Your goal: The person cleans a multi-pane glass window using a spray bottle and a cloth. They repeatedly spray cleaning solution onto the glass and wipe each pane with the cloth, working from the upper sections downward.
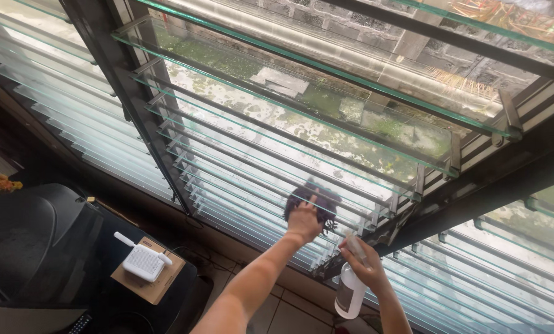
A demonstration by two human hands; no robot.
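Head view. The left hand (304,221) presses a dark purple cleaning cloth (314,201) flat against a glass louvre slat (240,176) in the lower part of the window; its fingers are closed over the cloth, the index finger lying up across it. The right hand (365,263) is wrapped round the neck of a white spray bottle (350,291), held just beside the window's dark metal frame post (376,232), lower than the cloth and to its right.

Doing the step well, as a judgement: the wipe is best run along the slat's length, with even palm pressure near the slat's supported ends so the tilted glass does not flex, and with the cloth folded over the front edge to reach both faces.

Orientation: the slat's long axis runs from upper left to lower right in the picture, parallel to its neighbours. The bottle stands nearly upright, base down, its head hidden inside the fist, so the nozzle's direction cannot be told. A white router (143,260) sits on a dark cabinet (73,260) below left.
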